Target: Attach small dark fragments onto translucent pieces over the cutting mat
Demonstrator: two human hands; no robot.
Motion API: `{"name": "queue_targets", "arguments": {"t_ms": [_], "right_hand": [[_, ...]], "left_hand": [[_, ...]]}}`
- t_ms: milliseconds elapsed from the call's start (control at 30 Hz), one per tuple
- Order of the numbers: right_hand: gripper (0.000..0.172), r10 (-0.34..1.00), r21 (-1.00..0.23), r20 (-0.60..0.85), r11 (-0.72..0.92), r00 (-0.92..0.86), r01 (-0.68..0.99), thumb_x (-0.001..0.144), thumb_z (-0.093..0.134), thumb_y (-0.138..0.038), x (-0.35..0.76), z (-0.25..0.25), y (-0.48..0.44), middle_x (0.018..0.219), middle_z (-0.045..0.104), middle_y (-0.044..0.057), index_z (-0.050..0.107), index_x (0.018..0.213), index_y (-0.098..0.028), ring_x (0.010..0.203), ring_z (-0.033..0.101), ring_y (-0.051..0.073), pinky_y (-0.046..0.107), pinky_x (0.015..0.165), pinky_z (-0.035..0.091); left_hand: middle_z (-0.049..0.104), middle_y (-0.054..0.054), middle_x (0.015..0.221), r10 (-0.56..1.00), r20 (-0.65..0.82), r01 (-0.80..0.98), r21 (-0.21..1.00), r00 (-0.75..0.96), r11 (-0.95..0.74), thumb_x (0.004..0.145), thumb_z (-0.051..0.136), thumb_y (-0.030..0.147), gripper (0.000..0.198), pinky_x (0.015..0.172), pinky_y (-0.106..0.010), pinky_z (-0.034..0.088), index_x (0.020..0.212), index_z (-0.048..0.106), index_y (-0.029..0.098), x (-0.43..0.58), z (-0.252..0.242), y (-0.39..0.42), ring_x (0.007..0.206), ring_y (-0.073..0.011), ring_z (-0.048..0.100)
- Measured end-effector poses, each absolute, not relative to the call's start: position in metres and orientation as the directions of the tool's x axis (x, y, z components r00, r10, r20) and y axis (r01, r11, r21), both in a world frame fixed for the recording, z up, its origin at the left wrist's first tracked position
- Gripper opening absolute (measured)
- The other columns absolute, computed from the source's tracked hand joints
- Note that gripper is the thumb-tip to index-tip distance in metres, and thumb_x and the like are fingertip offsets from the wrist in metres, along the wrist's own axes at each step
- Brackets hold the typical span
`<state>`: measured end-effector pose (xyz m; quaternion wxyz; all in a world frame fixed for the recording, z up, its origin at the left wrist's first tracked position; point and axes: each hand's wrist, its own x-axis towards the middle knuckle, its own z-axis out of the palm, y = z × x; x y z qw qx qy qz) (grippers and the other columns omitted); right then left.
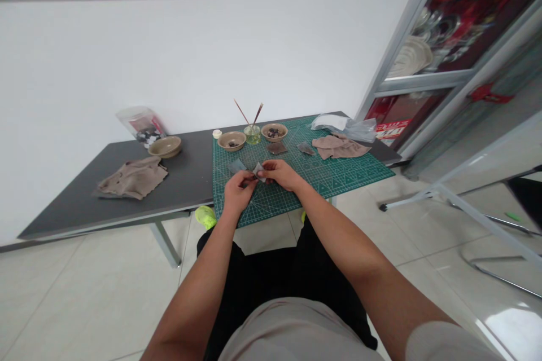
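Note:
A small translucent plastic bag [259, 169] is held up between my two hands, just above the green cutting mat [339, 176]. My right hand [280, 174] pinches its right side with thumb and fingers. At its lower left, the closed fingertips of my left hand [239, 190] meet the bag; what lies between them is too small to make out. Under the left fingers, another clear bag [237, 166] rests on the mat. Just beyond my hands lie a flat bag with brownish contents [276, 148] and a second small filled bag [305, 149].
Along the back stand a bowl [231, 141], a glass jar [253, 135] with two thin sticks, and a bowl of dark pieces [274, 133]. Brown cloths lie right [341, 146] and left [133, 179]. Another bowl [165, 147] and a plastic container [141, 124] are at left.

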<state>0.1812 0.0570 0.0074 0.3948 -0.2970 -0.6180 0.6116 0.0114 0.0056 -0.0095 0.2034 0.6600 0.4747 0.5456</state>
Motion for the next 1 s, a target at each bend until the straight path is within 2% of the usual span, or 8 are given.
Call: {"name": "queue_targets", "arguments": {"t_ms": [167,400,500,567,667,800,900,1000], "right_hand": [[0.041,0.871,-0.991,0.113,0.064,-0.478,-0.117,0.064,0.078,-0.048,0.180,0.009,0.056,0.066,0.060,-0.002,0.064,0.082,-0.014,0.052,0.048,0.007,0.021,0.050,0.036],[0.039,0.872,-0.992,0.116,0.082,-0.475,-0.093,0.065,0.077,-0.046,0.178,0.011,0.055,0.069,0.061,-0.002,0.062,0.082,-0.014,0.057,0.050,0.008,0.022,0.054,0.039],[0.037,0.900,-0.989,0.146,0.116,-0.412,-0.095,0.066,0.076,-0.044,0.175,0.006,0.055,0.071,0.060,-0.003,0.058,0.084,-0.016,0.057,0.051,0.008,0.021,0.053,0.040],[0.040,0.930,-0.985,0.168,0.142,-0.326,-0.102,0.068,0.074,-0.042,0.171,0.003,0.054,0.068,0.058,-0.005,0.055,0.095,-0.020,0.055,0.051,0.008,0.021,0.052,0.041],[0.048,0.956,-0.982,0.186,0.187,-0.228,-0.020,0.072,0.071,-0.039,0.167,0.001,0.050,0.061,0.051,-0.010,0.045,0.110,-0.025,0.049,0.051,0.009,0.021,0.048,0.040],[0.034,0.961,-0.965,0.218,0.239,-0.169,0.112,0.077,0.065,-0.038,0.163,0.000,0.047,0.060,0.050,-0.010,0.045,0.102,-0.026,0.049,0.054,0.011,0.021,0.049,0.040],[0.031,0.962,-0.955,0.227,0.250,-0.151,0.162,0.075,0.067,-0.038,0.163,0.001,0.051,0.065,0.055,-0.007,0.047,0.094,-0.024,0.055,0.057,0.012,0.023,0.055,0.044],[0.042,0.960,-0.933,0.241,0.269,-0.142,0.240,0.071,0.071,-0.036,0.164,0.004,0.057,0.067,0.058,-0.007,0.047,0.102,-0.022,0.058,0.058,0.013,0.026,0.060,0.044]], "left_hand": [[0.070,-0.002,0.087,0.823,0.565,0.419,0.762,-0.061,-0.493,0.075,0.066,0.023,0.005,0.070,-0.027,0.055,0.079,0.064,0.020,0.014,-0.010,0.006,0.077,-0.0145,0.066],[0.071,-0.003,0.090,0.846,0.528,0.344,0.810,-0.075,-0.475,0.073,0.069,0.027,0.011,0.068,-0.027,0.057,0.078,0.062,0.019,0.014,-0.014,0.006,0.073,-0.0136,0.067],[0.070,-0.003,0.091,0.840,0.517,0.340,0.829,-0.162,-0.445,0.073,0.070,0.029,0.015,0.068,-0.027,0.056,0.075,0.059,0.019,0.013,-0.015,0.006,0.075,-0.0139,0.067],[0.069,-0.002,0.089,0.824,0.500,0.334,0.850,-0.267,-0.407,0.073,0.070,0.029,0.016,0.068,-0.026,0.056,0.079,0.059,0.019,0.013,-0.015,0.006,0.076,-0.0139,0.067],[0.068,-0.002,0.088,0.785,0.495,0.336,0.861,-0.373,-0.383,0.074,0.068,0.027,0.020,0.071,-0.027,0.056,0.091,0.059,0.021,0.011,-0.016,0.008,0.080,-0.0146,0.067],[0.066,-0.004,0.097,0.761,0.520,0.318,0.850,-0.387,-0.419,0.077,0.065,0.024,0.027,0.074,-0.027,0.055,0.103,0.059,0.021,0.010,-0.018,0.010,0.083,-0.0141,0.066],[0.065,-0.003,0.095,0.763,0.511,0.309,0.857,-0.397,-0.413,0.077,0.065,0.024,0.024,0.074,-0.027,0.054,0.100,0.060,0.021,0.009,-0.017,0.010,0.080,-0.0130,0.065],[0.063,0.000,0.085,0.758,0.494,0.298,0.868,-0.426,-0.397,0.075,0.069,0.026,0.023,0.070,-0.025,0.052,0.094,0.059,0.020,0.010,-0.015,0.009,0.074,-0.0118,0.062]]}}
